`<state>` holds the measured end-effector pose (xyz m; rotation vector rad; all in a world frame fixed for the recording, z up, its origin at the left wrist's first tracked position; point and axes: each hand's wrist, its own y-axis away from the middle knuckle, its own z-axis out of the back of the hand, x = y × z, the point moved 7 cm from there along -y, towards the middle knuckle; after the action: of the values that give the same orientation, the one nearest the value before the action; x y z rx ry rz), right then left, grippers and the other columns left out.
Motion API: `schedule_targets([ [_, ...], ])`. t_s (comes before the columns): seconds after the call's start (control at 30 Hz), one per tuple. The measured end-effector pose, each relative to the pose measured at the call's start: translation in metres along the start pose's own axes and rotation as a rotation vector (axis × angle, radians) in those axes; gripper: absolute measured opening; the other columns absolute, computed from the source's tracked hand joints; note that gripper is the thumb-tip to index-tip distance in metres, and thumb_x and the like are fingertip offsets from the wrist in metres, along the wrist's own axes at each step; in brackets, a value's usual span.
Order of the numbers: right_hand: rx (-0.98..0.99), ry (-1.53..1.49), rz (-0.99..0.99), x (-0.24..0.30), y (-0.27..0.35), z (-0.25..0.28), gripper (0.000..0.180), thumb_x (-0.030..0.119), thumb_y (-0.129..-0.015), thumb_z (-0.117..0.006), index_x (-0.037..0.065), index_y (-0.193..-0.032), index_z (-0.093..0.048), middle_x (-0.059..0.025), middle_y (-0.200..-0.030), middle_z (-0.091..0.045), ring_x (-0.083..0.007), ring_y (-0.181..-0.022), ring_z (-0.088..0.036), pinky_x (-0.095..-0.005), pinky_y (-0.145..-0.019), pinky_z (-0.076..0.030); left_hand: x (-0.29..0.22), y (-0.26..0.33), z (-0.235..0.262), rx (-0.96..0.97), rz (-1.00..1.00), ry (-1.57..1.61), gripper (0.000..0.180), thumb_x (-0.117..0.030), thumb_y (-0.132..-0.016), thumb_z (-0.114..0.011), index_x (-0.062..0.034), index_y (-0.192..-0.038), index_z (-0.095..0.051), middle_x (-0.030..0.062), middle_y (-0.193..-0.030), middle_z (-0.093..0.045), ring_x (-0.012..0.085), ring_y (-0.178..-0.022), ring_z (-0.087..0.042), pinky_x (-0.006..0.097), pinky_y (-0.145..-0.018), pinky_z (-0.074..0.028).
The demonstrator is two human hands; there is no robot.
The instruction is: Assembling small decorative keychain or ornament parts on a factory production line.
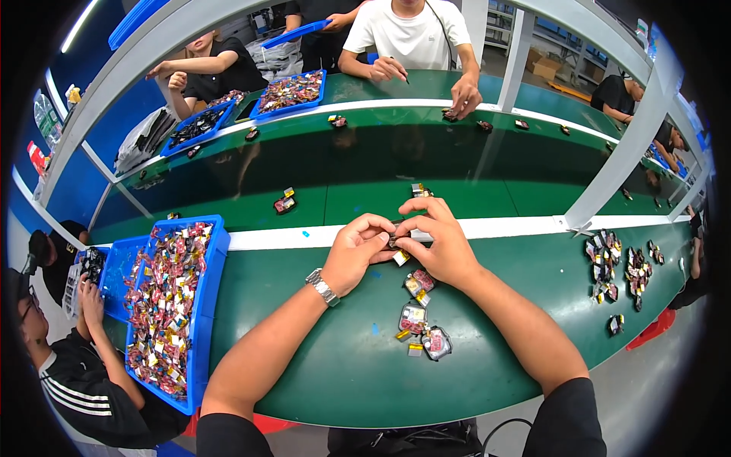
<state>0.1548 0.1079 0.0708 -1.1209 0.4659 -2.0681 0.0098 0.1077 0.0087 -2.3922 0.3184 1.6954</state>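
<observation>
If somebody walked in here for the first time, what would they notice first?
Probably the big blue tray at the left, heaped with little red, yellow and white parts. Next, in the middle, the left hand and right hand pinching a small electronic part. A silver watch shines on the left wrist.
</observation>
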Motion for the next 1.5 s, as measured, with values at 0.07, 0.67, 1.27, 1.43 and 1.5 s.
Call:
schedule_targets([
  [0.07, -0.003, -0.010, -0.003, -0.001, 0.000, 0.000, 0.013, 0.008, -0.076, -0.077, 0.007, -0.086, -0.068, -0.0061, -0.111, -0.057, -0.0266, -0.105, -0.053, -0.0378, -0.089, -0.045, 0.001, 0.000, 0.000, 0.002, 0.020, 0.000, 0.011, -0.006, -0.097, -0.054, -0.0042, -0.109, -0.055, 0.0062, -0.107, -0.063, 0.0138, -0.100, -0.064, 0.030, -0.085, -0.059],
  [0.67, 0.034, -0.138, -0.038, -0.006, 0.001, 0.000, 0.014, 0.009, -0.077, -0.077, 0.007, -0.090, -0.072, -0.0068, -0.109, -0.062, -0.0248, -0.104, -0.057, -0.0359, -0.090, -0.046, 0.000, 0.001, 0.000, 0.073, 0.050, 0.121, 0.009, -0.014, -0.097, -0.058, -0.0081, -0.103, -0.054, 0.0035, -0.101, -0.063, 0.0128, -0.094, -0.064, 0.031, -0.080, -0.058],
  [1.27, -0.009, 0.048, 0.082, 0.011, 0.002, -0.002, 0.013, 0.007, -0.076, -0.074, 0.007, -0.089, -0.071, -0.0077, -0.116, -0.061, -0.0271, -0.108, -0.055, -0.0366, -0.086, -0.049, -0.002, -0.001, -0.003, 0.056, -0.015, 0.083, 0.032, -0.004, -0.097, -0.053, -0.0048, -0.129, -0.049, 0.0124, -0.123, -0.062, 0.0174, -0.110, -0.063, 0.033, -0.091, -0.055],
  [1.43, -0.069, 0.036, 0.057, 0.010, 0.005, -0.002, 0.013, 0.006, -0.076, -0.072, 0.007, -0.089, -0.072, -0.0078, -0.114, -0.062, -0.0275, -0.107, -0.055, -0.0374, -0.086, -0.049, -0.001, 0.001, -0.004, 0.081, -0.001, 0.094, 0.030, -0.003, -0.098, -0.049, -0.0053, -0.128, -0.050, 0.0097, -0.124, -0.062, 0.0135, -0.109, -0.062, 0.029, -0.090, -0.055],
  [1.5, -0.075, 0.062, 0.039, 0.011, 0.005, -0.003, 0.014, 0.006, -0.075, -0.072, 0.007, -0.089, -0.072, -0.0077, -0.113, -0.063, -0.0274, -0.107, -0.056, -0.0369, -0.085, -0.050, 0.000, 0.001, -0.003, 0.078, 0.002, 0.099, 0.029, -0.003, -0.098, -0.049, -0.0052, -0.128, -0.051, 0.0095, -0.123, -0.062, 0.0133, -0.109, -0.062, 0.029, -0.089, -0.054],
])
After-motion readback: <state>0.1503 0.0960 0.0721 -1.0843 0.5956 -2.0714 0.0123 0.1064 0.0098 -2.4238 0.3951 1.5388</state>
